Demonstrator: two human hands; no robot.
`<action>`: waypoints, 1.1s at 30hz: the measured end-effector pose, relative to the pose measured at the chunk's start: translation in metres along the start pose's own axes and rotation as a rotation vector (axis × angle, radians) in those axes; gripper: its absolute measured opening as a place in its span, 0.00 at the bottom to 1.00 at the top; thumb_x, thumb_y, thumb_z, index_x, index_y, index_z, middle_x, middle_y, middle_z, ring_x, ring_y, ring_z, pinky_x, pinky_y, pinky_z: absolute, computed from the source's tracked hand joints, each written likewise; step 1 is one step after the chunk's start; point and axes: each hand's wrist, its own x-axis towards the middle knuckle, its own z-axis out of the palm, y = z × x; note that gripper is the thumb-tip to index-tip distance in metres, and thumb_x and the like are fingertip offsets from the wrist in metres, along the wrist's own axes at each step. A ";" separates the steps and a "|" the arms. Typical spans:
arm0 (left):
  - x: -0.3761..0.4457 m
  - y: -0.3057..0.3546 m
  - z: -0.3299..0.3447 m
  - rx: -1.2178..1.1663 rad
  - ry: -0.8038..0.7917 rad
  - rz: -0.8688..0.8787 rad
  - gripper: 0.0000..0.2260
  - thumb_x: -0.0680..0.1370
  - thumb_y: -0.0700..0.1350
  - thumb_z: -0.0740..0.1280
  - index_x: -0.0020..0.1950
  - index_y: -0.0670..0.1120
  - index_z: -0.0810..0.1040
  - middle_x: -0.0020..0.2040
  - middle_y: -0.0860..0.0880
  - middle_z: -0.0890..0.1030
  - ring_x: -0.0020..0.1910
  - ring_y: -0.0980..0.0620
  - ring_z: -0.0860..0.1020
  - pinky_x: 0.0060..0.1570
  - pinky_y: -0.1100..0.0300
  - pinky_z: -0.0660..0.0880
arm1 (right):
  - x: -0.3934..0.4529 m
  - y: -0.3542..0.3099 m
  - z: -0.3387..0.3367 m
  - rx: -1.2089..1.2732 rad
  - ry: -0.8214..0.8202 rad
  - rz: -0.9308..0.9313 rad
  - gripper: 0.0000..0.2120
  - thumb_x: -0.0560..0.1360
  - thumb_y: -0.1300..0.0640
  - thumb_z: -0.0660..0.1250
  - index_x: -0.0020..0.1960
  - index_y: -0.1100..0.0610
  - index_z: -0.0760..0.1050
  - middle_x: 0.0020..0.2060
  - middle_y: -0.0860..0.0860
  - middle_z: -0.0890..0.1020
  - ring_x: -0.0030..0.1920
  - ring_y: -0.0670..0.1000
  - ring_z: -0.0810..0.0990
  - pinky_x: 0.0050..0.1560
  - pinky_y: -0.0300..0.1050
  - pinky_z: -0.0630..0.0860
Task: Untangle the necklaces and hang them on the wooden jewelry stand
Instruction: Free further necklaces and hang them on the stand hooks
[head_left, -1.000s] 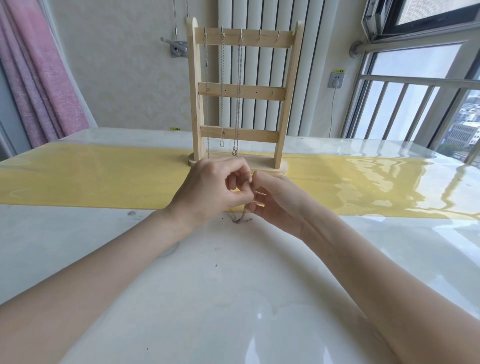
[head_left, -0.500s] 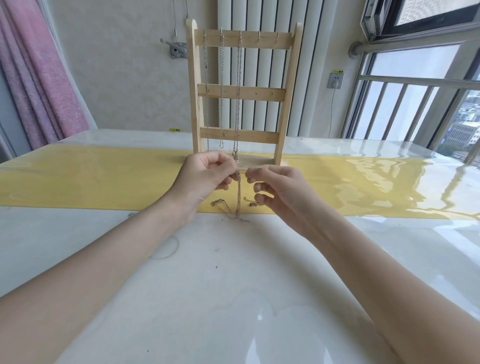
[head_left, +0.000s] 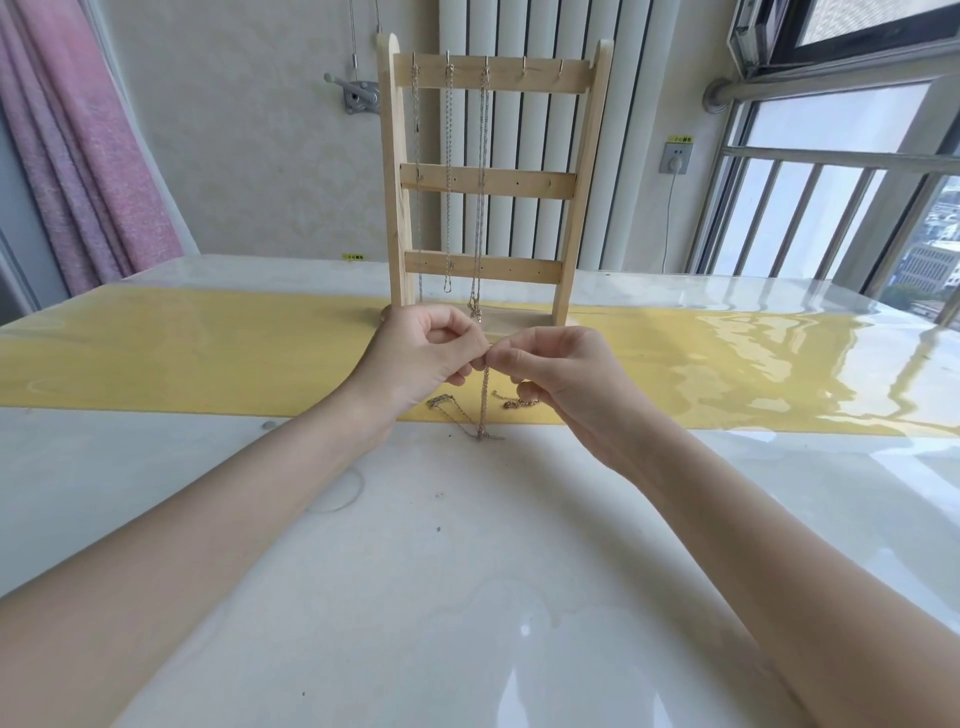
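Both grips, left hand (head_left: 423, 358) and right hand (head_left: 558, 379), pinch one chain (head_left: 484, 400) above the counter (head_left: 467, 571); three necklaces (head_left: 448, 171) hang on the stand (head_left: 587, 182) (two hooks apparently free), tangled ones remain.

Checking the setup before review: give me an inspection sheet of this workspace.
Surface: glossy white table, yellow runner across it.
Job's things: wooden stand upright on the runner, three chains hung from top hooks; one necklace dangling from the fingers, tail on the table.
Clutter: small gold chain lying loose.
Hands: left hand and right hand pinch the necklace.
Cables: cord below the wall socket.
Surroundings: pink curtain, radiator, window.
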 end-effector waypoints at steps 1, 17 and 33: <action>0.000 0.001 0.000 -0.011 -0.012 -0.023 0.09 0.76 0.37 0.65 0.36 0.44 0.76 0.26 0.55 0.77 0.27 0.61 0.72 0.32 0.70 0.73 | 0.000 0.000 0.000 -0.001 -0.001 0.002 0.06 0.74 0.63 0.69 0.38 0.59 0.79 0.36 0.51 0.81 0.36 0.48 0.69 0.37 0.39 0.68; 0.002 -0.001 -0.012 0.013 -0.153 -0.129 0.01 0.73 0.38 0.71 0.41 0.42 0.81 0.31 0.50 0.83 0.29 0.60 0.78 0.33 0.69 0.76 | 0.002 0.002 -0.008 -0.109 -0.022 0.017 0.05 0.73 0.62 0.70 0.38 0.60 0.78 0.36 0.52 0.81 0.37 0.46 0.74 0.37 0.37 0.69; 0.001 -0.005 -0.005 0.325 -0.199 0.144 0.09 0.76 0.37 0.67 0.37 0.46 0.75 0.31 0.52 0.78 0.26 0.62 0.72 0.30 0.71 0.69 | 0.002 0.004 -0.012 -0.122 -0.086 0.223 0.03 0.73 0.64 0.69 0.40 0.62 0.78 0.35 0.53 0.76 0.35 0.48 0.70 0.35 0.39 0.69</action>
